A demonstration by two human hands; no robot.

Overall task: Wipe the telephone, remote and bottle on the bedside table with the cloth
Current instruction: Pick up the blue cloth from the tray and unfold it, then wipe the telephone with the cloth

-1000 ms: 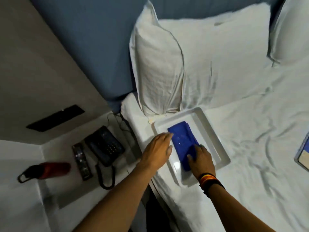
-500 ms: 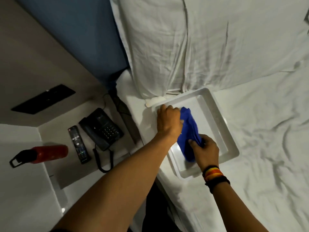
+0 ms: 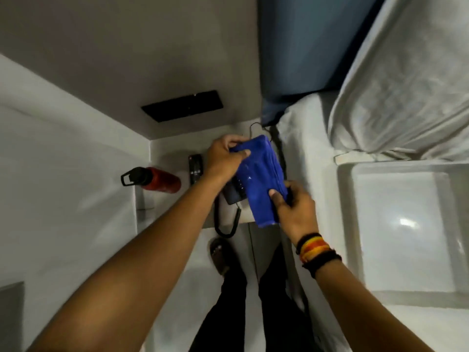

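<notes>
I hold a folded blue cloth [image 3: 261,179] stretched between both hands above the bedside table [image 3: 167,153]. My left hand [image 3: 223,158] pinches its far end and my right hand [image 3: 294,207] grips its near end. The black telephone [image 3: 234,193] lies under the cloth, mostly hidden, with its coiled cord [image 3: 223,224] hanging over the table's front edge. A black remote [image 3: 195,168] lies just left of my left hand. A red bottle [image 3: 157,180] with a black cap lies on its side at the table's left end.
A white tray [image 3: 396,166] sits on the white bed at the right, with a pillow [image 3: 406,85] behind it. A dark panel [image 3: 182,105] is set in the wall above the table. My legs and a sandalled foot [image 3: 220,255] stand between table and bed.
Both hands lifted the blue cloth out of the white tray and carried it left, over the telephone. The view swung left and down toward the bedside table.
</notes>
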